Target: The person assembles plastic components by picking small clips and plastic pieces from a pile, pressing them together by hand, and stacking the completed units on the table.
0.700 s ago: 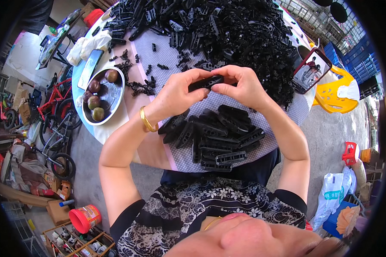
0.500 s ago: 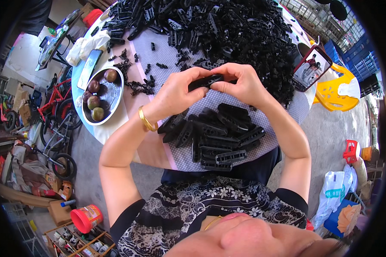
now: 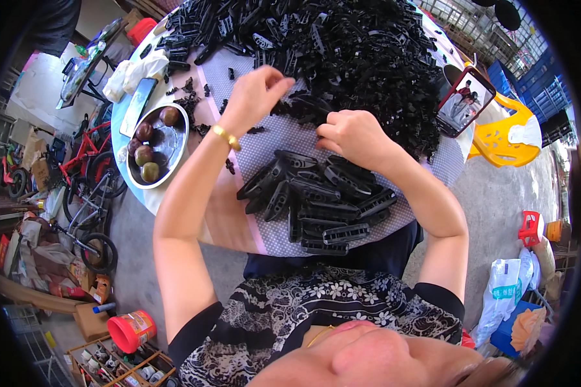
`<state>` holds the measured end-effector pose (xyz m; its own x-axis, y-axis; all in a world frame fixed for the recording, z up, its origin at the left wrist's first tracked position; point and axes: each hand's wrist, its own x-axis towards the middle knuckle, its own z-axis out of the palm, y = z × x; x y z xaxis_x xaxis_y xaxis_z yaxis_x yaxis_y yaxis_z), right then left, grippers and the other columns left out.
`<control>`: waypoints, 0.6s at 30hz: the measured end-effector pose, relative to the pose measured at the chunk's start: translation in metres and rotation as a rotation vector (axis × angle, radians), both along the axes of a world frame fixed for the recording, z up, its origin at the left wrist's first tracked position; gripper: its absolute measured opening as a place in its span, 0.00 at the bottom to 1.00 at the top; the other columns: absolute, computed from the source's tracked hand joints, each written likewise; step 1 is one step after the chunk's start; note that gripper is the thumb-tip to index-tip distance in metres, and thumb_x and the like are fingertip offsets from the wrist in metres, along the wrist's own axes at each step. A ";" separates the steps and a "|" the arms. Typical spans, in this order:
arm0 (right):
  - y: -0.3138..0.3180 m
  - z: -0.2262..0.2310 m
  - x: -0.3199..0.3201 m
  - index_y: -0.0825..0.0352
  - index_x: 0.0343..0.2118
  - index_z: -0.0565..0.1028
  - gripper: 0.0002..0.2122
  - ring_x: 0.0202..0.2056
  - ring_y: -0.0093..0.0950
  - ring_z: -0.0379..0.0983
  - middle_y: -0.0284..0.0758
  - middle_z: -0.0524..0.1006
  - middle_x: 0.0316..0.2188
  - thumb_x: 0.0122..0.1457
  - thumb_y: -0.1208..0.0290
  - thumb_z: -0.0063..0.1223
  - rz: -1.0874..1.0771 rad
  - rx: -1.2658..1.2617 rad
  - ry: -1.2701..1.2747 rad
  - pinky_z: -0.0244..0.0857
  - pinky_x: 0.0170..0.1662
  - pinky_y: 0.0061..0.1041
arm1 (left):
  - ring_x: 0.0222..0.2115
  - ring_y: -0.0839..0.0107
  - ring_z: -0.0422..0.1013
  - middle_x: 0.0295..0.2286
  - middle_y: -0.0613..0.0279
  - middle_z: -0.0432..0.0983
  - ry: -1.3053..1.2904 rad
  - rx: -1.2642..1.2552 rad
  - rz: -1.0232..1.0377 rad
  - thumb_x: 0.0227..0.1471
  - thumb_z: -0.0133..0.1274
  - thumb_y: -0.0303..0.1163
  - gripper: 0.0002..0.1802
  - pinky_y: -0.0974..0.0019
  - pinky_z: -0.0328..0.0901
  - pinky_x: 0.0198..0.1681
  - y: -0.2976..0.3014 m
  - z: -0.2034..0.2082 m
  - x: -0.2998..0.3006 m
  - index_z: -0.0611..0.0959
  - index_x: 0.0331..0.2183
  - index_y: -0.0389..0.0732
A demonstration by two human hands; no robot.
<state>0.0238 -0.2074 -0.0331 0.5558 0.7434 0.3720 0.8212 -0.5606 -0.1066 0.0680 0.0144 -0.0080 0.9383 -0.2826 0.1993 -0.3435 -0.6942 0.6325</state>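
Observation:
My left hand [image 3: 253, 98], with a gold bangle at the wrist, is over the near edge of the large heap of black plastic parts [image 3: 361, 64]. Its fingers are bent together; whatever they may hold cannot be made out. Lower and to the right, my right hand [image 3: 355, 138] hovers between that heap and a smaller pile of long black slotted plastic pieces [image 3: 323, 193]. Its fingers are loosely curled and a little apart, with nothing visible in them. Both stacks rest on a round table with a patterned cloth [image 3: 232, 222].
At the table's left are an oval metal bowl [image 3: 166, 151] of round dark fruits, a pale flat phone-like object [image 3: 137, 106] and white crumpled cloth or plastic [image 3: 135, 74]. A phone [image 3: 466, 100] stands at the right, before a yellow plastic chair [image 3: 507, 132]. Bicycles [image 3: 93, 193] stand on the left.
The black piece held between both hands has left them; another piece seems to lie atop the near pile. My left hand moved up toward the heap; my right hand dropped slightly and they separated.

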 end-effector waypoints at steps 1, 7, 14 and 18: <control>0.000 0.000 0.000 0.63 0.21 0.72 0.09 0.27 0.32 0.73 0.34 0.72 0.20 0.47 0.64 0.57 0.010 0.016 0.008 0.67 0.29 0.30 | 0.29 0.56 0.74 0.27 0.47 0.77 -0.134 -0.006 0.118 0.46 0.56 0.45 0.24 0.60 0.66 0.33 -0.003 -0.003 0.013 0.79 0.33 0.31; 0.000 -0.005 0.003 0.64 0.24 0.72 0.03 0.26 0.32 0.73 0.34 0.72 0.21 0.45 0.74 0.53 0.000 0.127 -0.051 0.68 0.28 0.30 | 0.38 0.52 0.72 0.34 0.44 0.76 -0.154 0.146 0.155 0.40 0.60 0.48 0.31 0.59 0.66 0.43 -0.016 -0.019 0.066 0.77 0.38 0.30; -0.004 0.008 0.006 0.66 0.28 0.75 0.06 0.25 0.32 0.73 0.34 0.75 0.24 0.44 0.77 0.54 -0.027 0.434 -0.057 0.68 0.27 0.27 | 0.25 0.73 0.71 0.29 0.56 0.74 0.246 -0.205 0.053 0.43 0.53 0.25 0.35 0.72 0.68 0.27 -0.007 -0.012 0.071 0.61 0.54 0.30; -0.003 0.006 0.008 0.67 0.28 0.76 0.05 0.26 0.32 0.74 0.34 0.76 0.25 0.46 0.77 0.55 -0.004 0.455 -0.037 0.69 0.28 0.27 | 0.26 0.73 0.71 0.29 0.57 0.73 0.438 -0.395 0.025 0.44 0.54 0.26 0.36 0.74 0.68 0.29 -0.002 -0.008 0.066 0.60 0.54 0.29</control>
<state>0.0315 -0.2103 -0.0269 0.5382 0.4979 0.6801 0.8272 -0.4666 -0.3130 0.1336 0.0119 -0.0162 0.9624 -0.2424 -0.1229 0.0218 -0.3819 0.9240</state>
